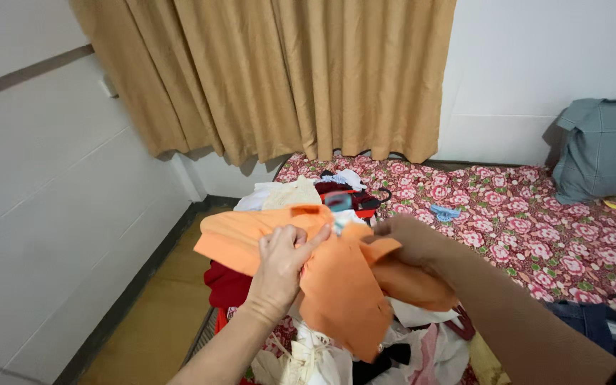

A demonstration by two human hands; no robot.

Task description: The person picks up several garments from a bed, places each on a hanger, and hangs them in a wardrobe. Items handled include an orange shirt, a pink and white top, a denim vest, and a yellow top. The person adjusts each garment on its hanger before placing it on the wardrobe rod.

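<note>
An orange garment (340, 289) hangs in front of me over a pile of clothes. My left hand (279, 265) pinches its upper edge near the collar. My right hand (411, 239) grips the cloth on the other side, with fabric bunched under its fingers. A small pale tag shows at the collar between my two hands. The lower part of the garment droops toward the heap below.
A heap of clothes (308, 192), white, red and pink, lies on a bed with a red floral sheet (536, 221). A grey-green pillow (600, 153) leans at the right. Tan curtains (279, 71) hang behind. Wooden floor (155, 321) runs along the white wall at left.
</note>
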